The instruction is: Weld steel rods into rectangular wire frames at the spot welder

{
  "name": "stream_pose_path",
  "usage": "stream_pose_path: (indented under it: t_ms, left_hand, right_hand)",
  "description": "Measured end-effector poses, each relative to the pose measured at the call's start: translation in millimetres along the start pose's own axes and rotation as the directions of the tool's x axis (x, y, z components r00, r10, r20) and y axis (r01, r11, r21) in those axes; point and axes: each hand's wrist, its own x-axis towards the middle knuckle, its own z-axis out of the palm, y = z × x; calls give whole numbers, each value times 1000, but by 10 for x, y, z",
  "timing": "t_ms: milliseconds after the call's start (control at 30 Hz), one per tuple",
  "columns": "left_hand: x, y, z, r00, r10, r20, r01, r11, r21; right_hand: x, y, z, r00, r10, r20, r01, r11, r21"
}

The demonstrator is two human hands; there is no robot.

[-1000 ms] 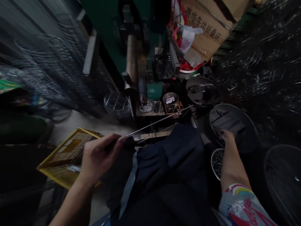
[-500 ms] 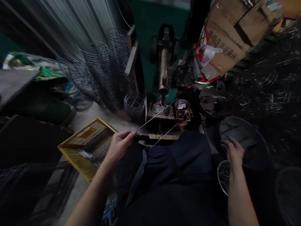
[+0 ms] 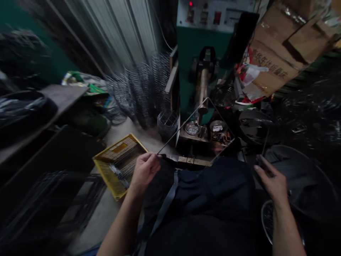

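- Dim overall, near-black at lower right.
- Clearer around the left hand (image 3: 146,169).
- Blurred and stretched toward the left edge.
- Glowing red at one indicator lamp (image 3: 190,4) (a mere dot).

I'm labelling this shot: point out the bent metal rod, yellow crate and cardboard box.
Bent metal rod (image 3: 183,124): head view, its long left side.
Yellow crate (image 3: 106,176): head view, left wall.
Cardboard box (image 3: 277,53): head view, printed face.

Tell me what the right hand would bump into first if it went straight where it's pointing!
Probably the dark round tub, just beyond the thin rod in the right hand. The hand's height is hard to judge here, so it might pass over the tub instead.
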Motion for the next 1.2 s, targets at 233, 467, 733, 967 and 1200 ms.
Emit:
stream_pose_path:
  t_ms: [233,467,733,967,1200]
  left_hand:
    - [-193,-15,-151,997,-57,-53,45,978,-202]
    - [-671,-687,-513,893,-399,-207,264,839,-475]
    - [-885,-1102,-376,896,-437,-73,405,875,-264]
    - [-853,-931,-536,886,-458,73,444,882,157]
    - [-866,-773,-547,744,-631,220,555,767,321]
  right_hand:
    - [-145,-266,-42,997,-14,-73,2,988,-153]
    - [-217,-344,-257,975,-108,-196,63,973,-221]
    - [-273,-309,-97,980,-179,-91,151,955,-256]
    - [-361,-255,-66,985,-169,-41,155,959,-238]
    - [-336,-222,-2,983,-185,2,183,970,-159]
